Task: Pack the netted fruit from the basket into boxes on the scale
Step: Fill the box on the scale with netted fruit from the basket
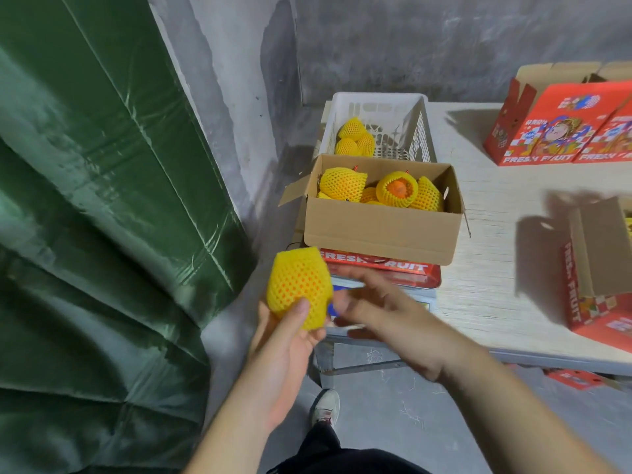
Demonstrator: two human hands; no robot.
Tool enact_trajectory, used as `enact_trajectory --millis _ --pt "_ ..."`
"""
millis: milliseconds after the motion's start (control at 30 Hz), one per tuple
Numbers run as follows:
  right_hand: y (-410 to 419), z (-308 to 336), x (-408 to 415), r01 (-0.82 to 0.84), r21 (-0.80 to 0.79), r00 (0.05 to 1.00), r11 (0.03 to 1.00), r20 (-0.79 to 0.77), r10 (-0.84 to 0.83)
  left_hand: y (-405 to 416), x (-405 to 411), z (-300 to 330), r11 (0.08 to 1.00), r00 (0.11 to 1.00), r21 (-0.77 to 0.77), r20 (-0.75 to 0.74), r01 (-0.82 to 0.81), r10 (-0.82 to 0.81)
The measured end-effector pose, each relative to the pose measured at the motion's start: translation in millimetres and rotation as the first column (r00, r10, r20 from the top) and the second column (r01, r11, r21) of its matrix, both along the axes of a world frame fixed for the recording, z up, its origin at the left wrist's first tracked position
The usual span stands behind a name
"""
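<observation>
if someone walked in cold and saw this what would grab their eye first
Most likely the netted fruit, bright yellow, held up in the left hand in the foreground, with the blurred right hand open beside it. Next comes the open cardboard box just behind, holding more yellow-netted fruit, with the white basket behind it. The big green curtain fills the left side.

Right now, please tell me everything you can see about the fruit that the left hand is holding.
The netted fruit is orange and roundish, wrapped in a yellow foam mesh sleeve through which the skin shows. It stands roughly upright in the left hand, thumb across its lower front, fingers behind. It is held in the air near the front left corner of the open cardboard box; the blurred right hand is beside it.
</observation>
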State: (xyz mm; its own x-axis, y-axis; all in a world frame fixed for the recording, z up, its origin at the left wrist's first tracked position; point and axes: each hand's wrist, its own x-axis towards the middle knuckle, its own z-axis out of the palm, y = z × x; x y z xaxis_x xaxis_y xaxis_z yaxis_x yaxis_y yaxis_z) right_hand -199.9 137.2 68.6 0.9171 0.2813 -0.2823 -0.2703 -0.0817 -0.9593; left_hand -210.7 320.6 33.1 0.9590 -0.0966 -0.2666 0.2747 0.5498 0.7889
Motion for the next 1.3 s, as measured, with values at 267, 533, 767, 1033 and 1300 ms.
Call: enact_trajectory --millis 267,533,767,1033,1300 --pt "3.1 -1.9 7.3 0.200 0.049 0.963 0.979 0.172 -0.205 -8.2 6.4 9.3 0.912 0.953 0.309 0.051 0.269 -0.299" --pt "-42.3 54.4 114.7 0.516 -0.244 0.804 0.821 0.468 -0.366 -8.4 4.4 14.7 0.906 0.961 0.361 0.077 0.220 -0.264" --pt "-90.3 62.0 121.7 0.392 -0.624 0.896 0.676 0.427 -0.126 -2.6 14.6 13.7 0.936 0.992 0.342 0.055 0.086 -0.112" --pt "-82.2 13.4 68.2 0.360 -0.468 0.921 0.807 0.317 -0.227 19.0 16.9 4.9 0.946 0.999 0.322 0.020 0.032 -0.041" --pt "-70.2 14.5 60.0 0.112 -0.552 0.968 0.826 0.249 0.035 28.8 12.0 -1.4 0.941 0.991 0.326 -0.058 -0.091 0.117"
